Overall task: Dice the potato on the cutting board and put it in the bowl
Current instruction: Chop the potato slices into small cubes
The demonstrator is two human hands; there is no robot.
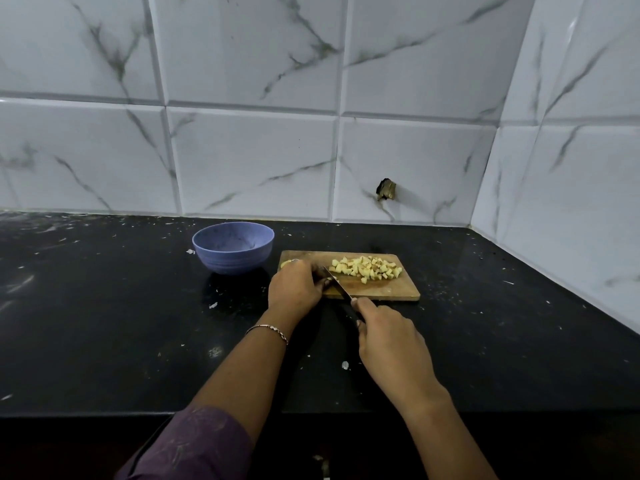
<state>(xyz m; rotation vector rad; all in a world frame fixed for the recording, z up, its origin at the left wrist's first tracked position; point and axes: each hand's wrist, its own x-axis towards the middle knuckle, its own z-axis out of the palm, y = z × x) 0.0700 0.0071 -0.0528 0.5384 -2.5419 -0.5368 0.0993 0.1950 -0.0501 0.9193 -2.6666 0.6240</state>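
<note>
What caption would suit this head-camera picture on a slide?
Left hand steadies a potato piece on the cutting board, right hand cuts with a knife; diced potato lies beside, blue bowl nearby.

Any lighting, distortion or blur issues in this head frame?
Head view: wide-angle lens bows the white marble wall tiles; the black countertop is dim, with faint glare at its left; the pale diced potato pile on the wooden cutting board looks sharp.

Two bare forearms reach forward from below. The left grip (294, 285), knuckles up, curls over a potato piece (286, 263); its wrist wears a thin bracelet (268, 329). The right grip (388, 336) wraps a knife (336, 285), one finger stretched along the handle.
</note>
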